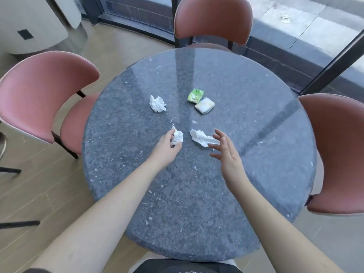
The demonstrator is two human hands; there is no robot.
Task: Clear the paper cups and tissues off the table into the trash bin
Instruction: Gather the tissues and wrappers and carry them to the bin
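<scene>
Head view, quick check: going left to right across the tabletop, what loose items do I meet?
Far crumpled tissue → tissue held by the left hand → green packet → long tissue by the right hand, with the pale packet directly beyond it.

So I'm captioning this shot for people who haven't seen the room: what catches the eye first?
The round grey table ringed by pink chairs, and two bare arms reaching in. The left hand pinches a crumpled tissue; the right hand opens beside another tissue. A third tissue and two small packs lie farther out.
</scene>
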